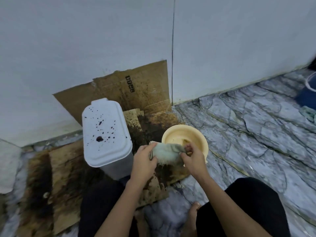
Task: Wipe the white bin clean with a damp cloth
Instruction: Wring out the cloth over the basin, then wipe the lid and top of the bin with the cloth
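Note:
The white bin [106, 132] stands on stained cardboard, its closed lid spattered with dark spots. Just right of it, my left hand [144, 159] and my right hand [192, 155] both grip a pale grey-green damp cloth [166, 153], stretched and twisted between them. The cloth hangs over the near rim of a cream plastic bowl [184, 135]. Neither hand touches the bin.
Flattened cardboard [133, 88] leans on the wall and covers the floor, darkly stained. The floor to the right is grey marble pattern [248, 134]. A blue bucket [307, 94] sits at the far right edge. My dark-clothed knees and bare feet are at the bottom.

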`<action>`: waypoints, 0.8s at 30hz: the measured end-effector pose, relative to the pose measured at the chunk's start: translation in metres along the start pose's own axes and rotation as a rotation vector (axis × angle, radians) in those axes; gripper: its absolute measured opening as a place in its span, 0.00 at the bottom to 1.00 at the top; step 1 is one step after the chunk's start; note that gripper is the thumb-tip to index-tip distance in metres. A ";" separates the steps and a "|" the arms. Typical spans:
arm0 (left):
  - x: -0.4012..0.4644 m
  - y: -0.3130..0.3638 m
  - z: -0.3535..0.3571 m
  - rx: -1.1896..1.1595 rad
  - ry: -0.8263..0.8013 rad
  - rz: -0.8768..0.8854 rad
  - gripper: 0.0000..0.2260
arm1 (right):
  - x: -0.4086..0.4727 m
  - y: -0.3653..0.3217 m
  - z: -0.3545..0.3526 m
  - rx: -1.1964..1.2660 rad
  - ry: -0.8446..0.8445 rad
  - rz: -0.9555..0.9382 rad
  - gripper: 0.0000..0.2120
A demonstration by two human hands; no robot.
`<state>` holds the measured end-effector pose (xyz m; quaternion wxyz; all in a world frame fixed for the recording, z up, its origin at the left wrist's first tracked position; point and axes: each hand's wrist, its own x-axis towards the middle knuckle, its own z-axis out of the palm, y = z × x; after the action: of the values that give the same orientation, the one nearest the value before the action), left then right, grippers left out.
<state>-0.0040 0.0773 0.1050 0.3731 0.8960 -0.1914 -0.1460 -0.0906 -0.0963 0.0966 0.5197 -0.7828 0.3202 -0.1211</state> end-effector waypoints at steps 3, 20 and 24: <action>-0.025 0.010 -0.035 -0.023 0.082 0.000 0.24 | -0.012 -0.032 0.006 0.029 -0.021 -0.084 0.08; -0.075 -0.036 -0.157 0.012 0.305 -0.173 0.24 | -0.029 -0.130 0.093 -0.025 -0.306 -0.320 0.07; -0.062 -0.049 -0.164 -0.006 0.311 -0.215 0.23 | -0.010 -0.139 0.110 -0.065 -0.362 -0.309 0.07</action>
<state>0.0188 0.2378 0.1880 0.3832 0.9219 -0.0344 -0.0454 0.0114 0.0266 0.1740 0.5183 -0.8478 0.1019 -0.0466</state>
